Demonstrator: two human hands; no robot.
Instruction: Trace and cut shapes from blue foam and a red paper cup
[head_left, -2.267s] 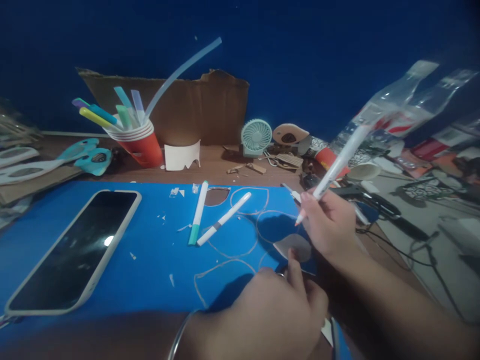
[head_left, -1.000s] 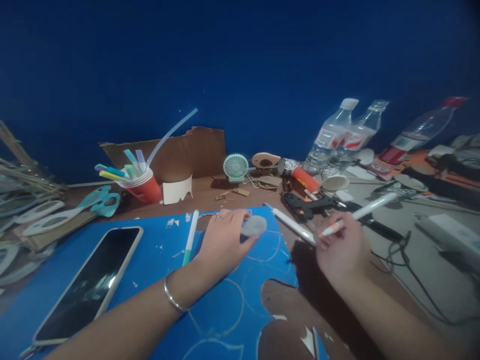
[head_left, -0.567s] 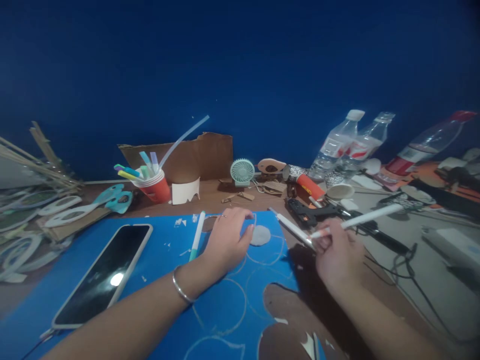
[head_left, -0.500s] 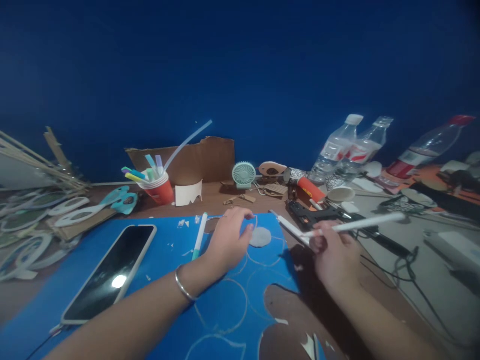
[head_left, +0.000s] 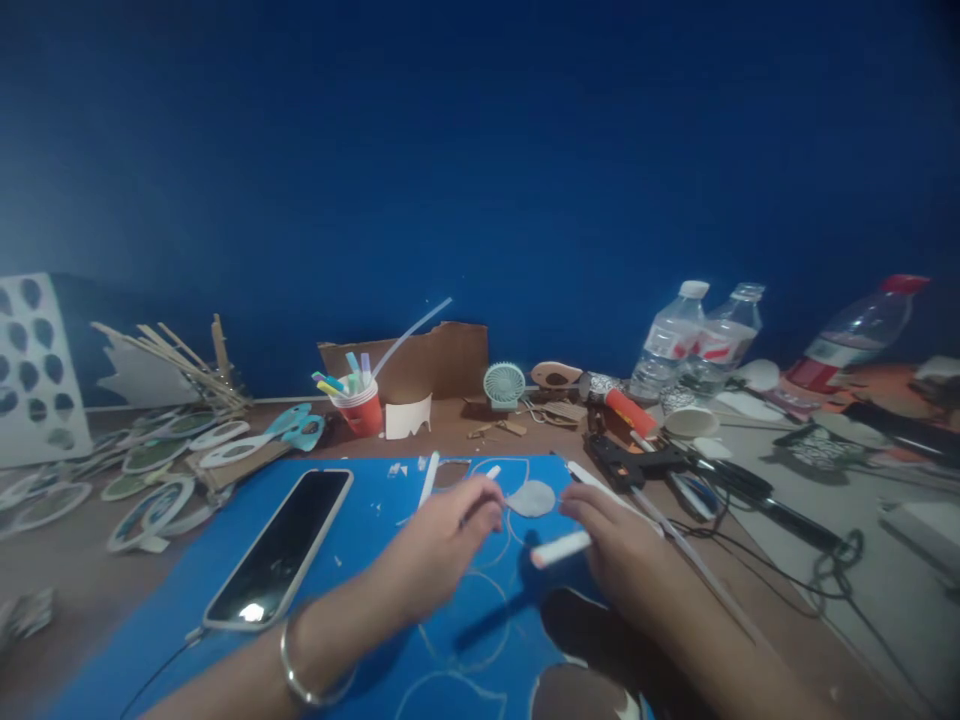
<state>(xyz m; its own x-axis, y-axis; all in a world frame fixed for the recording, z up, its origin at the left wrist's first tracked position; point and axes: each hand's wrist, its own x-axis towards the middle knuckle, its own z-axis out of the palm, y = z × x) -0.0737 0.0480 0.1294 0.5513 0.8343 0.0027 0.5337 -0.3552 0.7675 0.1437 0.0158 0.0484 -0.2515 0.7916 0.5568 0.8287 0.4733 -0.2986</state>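
Both hands have come together over the blue sheet (head_left: 360, 560), and the white marker, a moment ago angled up off to the right, now lies level and low across the right hand (head_left: 611, 545).

Biggest first: that sheet covers the near desk (head_left: 67, 580), scored with traced outlines and cut away at its near-right corner. A phone (head_left: 281, 545) lies on its left part, screen up. Behind, a red cup (head_left: 364, 410) of pens, a small fan (head_left: 504, 383), water bottles (head_left: 690, 335) to the right.

Left hand (head_left: 442, 545) is curled, fingertips pressed down just beside the grey disc (head_left: 531, 497), maybe on its edge; blur hides whether they touch. Right hand is closed around the marker (head_left: 561, 548), tip end poking left toward the other hand.

Disc sits flat on the sheet between the two hands, near the far edge. Looks like thin card: light, a bit flexible, easy to crease, and it would likely skate on smooth paper. Best held by pinning its rim flat rather than pinching the middle.
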